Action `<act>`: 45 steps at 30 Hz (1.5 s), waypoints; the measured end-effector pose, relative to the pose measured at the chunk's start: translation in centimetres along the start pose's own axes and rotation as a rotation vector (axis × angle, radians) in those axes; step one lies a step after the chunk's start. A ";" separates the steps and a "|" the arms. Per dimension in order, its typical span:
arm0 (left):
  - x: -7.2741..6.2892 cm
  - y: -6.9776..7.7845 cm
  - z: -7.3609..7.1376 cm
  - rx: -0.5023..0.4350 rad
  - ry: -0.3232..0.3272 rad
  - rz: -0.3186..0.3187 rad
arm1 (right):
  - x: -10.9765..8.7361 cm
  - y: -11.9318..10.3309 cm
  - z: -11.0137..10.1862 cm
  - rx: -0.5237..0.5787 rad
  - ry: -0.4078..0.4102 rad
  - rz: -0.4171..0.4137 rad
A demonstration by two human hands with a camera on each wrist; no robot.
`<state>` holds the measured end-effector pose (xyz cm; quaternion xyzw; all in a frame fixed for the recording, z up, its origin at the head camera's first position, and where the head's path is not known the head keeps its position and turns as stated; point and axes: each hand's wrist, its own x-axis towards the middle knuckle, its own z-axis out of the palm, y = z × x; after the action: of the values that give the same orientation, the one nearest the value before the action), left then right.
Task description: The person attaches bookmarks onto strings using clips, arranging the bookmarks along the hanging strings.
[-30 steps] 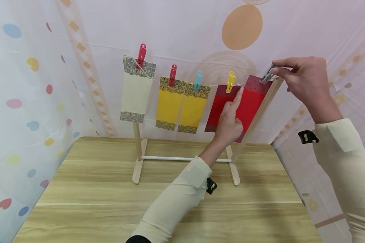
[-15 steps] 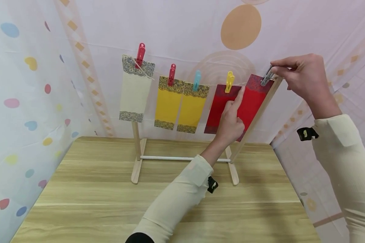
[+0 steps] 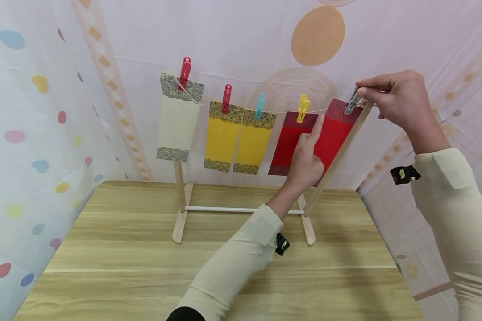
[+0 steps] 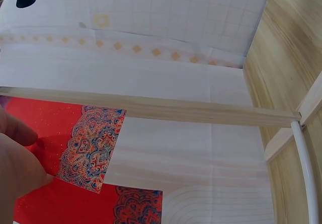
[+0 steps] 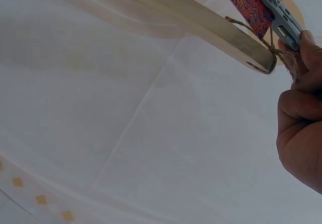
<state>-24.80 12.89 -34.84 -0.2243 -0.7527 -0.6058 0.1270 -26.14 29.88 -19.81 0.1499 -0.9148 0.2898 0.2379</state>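
Note:
My right hand (image 3: 401, 100) pinches a grey clothespin (image 3: 351, 101) between thumb and fingers, high at the right. The pin's jaws overlap the patterned top corner of a bright red paper card (image 3: 332, 136), beside the twine knot (image 5: 274, 50) on the wooden post. My left hand (image 3: 305, 165) is in front of this card, index finger extended up along its left edge, the other fingers bent. A darker red card (image 3: 289, 142) hangs just left, under a yellow clothespin (image 3: 303, 108). In the left wrist view, the patterned lower end of the red card (image 4: 93, 148) shows beyond my fingers.
A wooden stand carries the twine; its right post (image 3: 341, 149) slants beside the red card and a white rod (image 3: 225, 208) joins its feet. Two yellow cards (image 3: 223, 138) and a cream card (image 3: 179, 122) hang leftward under red and blue clothespins. Below is a wood-grain table (image 3: 124, 267).
Both hands stay nearly in place, the right hand on the clothespin and the left at the red card. The whole view has shifted slightly to the left.

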 end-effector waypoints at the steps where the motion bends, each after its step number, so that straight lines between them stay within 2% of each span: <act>1: 0.0 0.0 0.0 0.000 0.000 -0.005 | 0.0 0.0 0.0 0.000 -0.004 0.005; 13: 0.0 -0.1 0.1 -0.007 0.017 0.007 | 0.5 0.0 -0.1 0.018 -0.069 0.107; 20: -0.3 -0.4 0.1 -0.012 0.006 0.003 | 0.2 0.3 0.0 0.020 -0.124 0.100; 28: -0.1 -0.5 0.1 -0.008 0.014 0.010 | 0.3 0.4 0.1 0.040 -0.147 0.077; 36: 0.0 -0.4 0.0 -0.002 0.010 -0.003 | 0.5 0.2 0.3 0.052 -0.160 0.090; 41: 0.0 -0.4 0.1 0.010 -0.003 -0.035 | 0.3 0.0 0.7 0.022 -0.170 0.114; 45: -0.2 -0.5 0.3 0.007 -0.001 -0.031 | 0.2 -0.2 1.0 -0.002 -0.175 0.132</act>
<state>-24.88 13.03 -35.39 -0.2125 -0.7582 -0.6051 0.1179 -26.54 29.08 -20.36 0.1138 -0.9402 0.2900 0.1377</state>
